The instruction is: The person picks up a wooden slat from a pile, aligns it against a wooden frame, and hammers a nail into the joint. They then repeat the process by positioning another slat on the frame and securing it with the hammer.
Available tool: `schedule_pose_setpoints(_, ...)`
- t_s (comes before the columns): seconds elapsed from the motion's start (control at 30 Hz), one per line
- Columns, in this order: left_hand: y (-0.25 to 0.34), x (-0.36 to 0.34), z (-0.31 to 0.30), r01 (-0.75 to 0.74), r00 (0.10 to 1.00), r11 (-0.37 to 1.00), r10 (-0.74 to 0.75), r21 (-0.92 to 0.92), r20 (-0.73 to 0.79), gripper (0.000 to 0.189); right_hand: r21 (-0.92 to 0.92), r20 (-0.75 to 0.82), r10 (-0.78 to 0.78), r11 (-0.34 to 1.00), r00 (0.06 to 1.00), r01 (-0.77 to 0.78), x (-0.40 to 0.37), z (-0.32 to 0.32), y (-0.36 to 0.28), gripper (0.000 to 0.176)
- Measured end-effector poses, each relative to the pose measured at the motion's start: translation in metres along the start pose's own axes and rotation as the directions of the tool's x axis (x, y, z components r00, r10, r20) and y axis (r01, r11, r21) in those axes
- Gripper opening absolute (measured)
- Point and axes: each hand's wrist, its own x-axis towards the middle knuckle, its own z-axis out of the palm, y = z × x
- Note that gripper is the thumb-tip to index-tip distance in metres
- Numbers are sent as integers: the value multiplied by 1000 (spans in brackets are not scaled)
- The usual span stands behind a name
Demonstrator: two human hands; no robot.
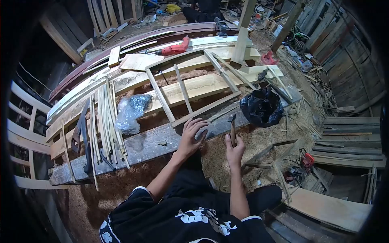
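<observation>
My right hand is wrapped round the handle of a hammer, which points upward with its head at the top. My left hand has its fingers apart and slightly bent, at the near edge of a slim wooden frame. This frame has a middle bar and lies across the planks, with its near corner just beyond my left fingertips. A black plastic bag sits open on the plank end, to the right of the hammer.
Thin wood strips, a handsaw and a clear plastic bag lie on the left of the planks. A red power drill rests farther back. At right stand another wooden frame and stacked boards.
</observation>
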Motion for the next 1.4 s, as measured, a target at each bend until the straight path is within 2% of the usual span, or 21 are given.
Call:
schedule_pose_setpoints(0.13, 2, 5, -6, -4, 999, 1000, 5, 20, -35, 33, -70, -8, -23, 997, 1000, 22, 7, 2, -12, 32)
schedule_pose_setpoints(0.2, 0, 4, -20, 20, 996, 998, -14, 62, -82, 34, -106, -37, -92, 990, 995, 88, 11, 14, -16, 30)
schedule_pose_setpoints(0.23, -2, 2, -30, 24, 993, 996, -13, 85, -119, 33, -55, -25, -130, 990, 991, 129, 12, 25, -21, 29)
schedule_pose_setpoints(0.33, -15, -15, -71, 92, 974, 967, -38, 236, -224, 32, -130, 151, -30, 990, 988, 50, 12, 59, -51, 25)
schedule_pose_setpoints(0.37, -17, -24, -88, 140, 962, 951, -65, 276, -264, 32, -107, 193, -117, 984, 974, 139, 11, 75, -53, 23)
schedule_pose_setpoints(0.47, -25, -55, -133, 269, 918, 891, -121, 366, -378, 32, -11, 299, -175, 982, 938, 187, -4, 128, -68, 20)
schedule_pose_setpoints(0.53, -32, -79, -158, 358, 876, 841, -153, 405, -457, 32, 24, 423, -223, 972, 878, 235, -15, 161, -73, 12)
schedule_pose_setpoints(0.63, -36, -114, -190, 476, 819, 725, -159, 497, -552, 32, 41, 532, -223, 970, 817, 238, -44, 195, -101, 15)
schedule_pose_setpoints(0.7, -36, -132, -204, 531, 769, 707, -169, 468, -617, 33, 76, 558, -417, 887, 718, 456, -60, 210, -111, 21)
schedule_pose_setpoints(0.73, -36, -141, -208, 556, 735, 708, -173, 437, -655, 34, 81, 572, -417, 886, 706, 457, -67, 217, -113, 21)
schedule_pose_setpoints(0.8, -43, -157, -212, 596, 714, 674, -197, 437, -672, 35, 120, 670, -341, 926, 660, 357, -79, 228, -117, 25)
schedule_pose_setpoints(0.87, -47, -162, -211, 724, 643, 524, -277, 449, -714, 36, 110, 665, -354, 917, 657, 383, -87, 236, -113, 25)
schedule_pose_setpoints(0.93, -55, -168, -207, 728, 623, 564, -305, 390, -720, 36, 120, 674, -374, 906, 637, 406, -90, 240, -111, 25)
schedule_pose_setpoints(1.0, -62, -170, -202, 724, 652, 544, -341, 423, -677, 34, 125, 655, -416, 883, 630, 453, -91, 235, -109, 26)
schedule_pose_setpoints(1.07, -66, -169, -198, 719, 654, 545, -319, 432, -686, 34, 89, 708, -314, 928, 633, 361, -90, 230, -105, 27)
schedule_pose_setpoints(1.13, -61, -161, -196, 756, 619, 496, -332, 427, -712, 36, 70, 701, -337, 909, 628, 410, -85, 223, -98, 26)
schedule_pose_setpoints(1.27, -65, -160, -188, 770, 606, 455, -301, 448, -736, 35, 73, 692, -324, 921, 645, 383, -82, 217, -92, 25)
schedule_pose_setpoints(1.4, -66, -161, -188, 774, 558, 501, -250, 388, -791, 32, 18, 695, -278, 929, 663, 370, -87, 216, -96, 27)
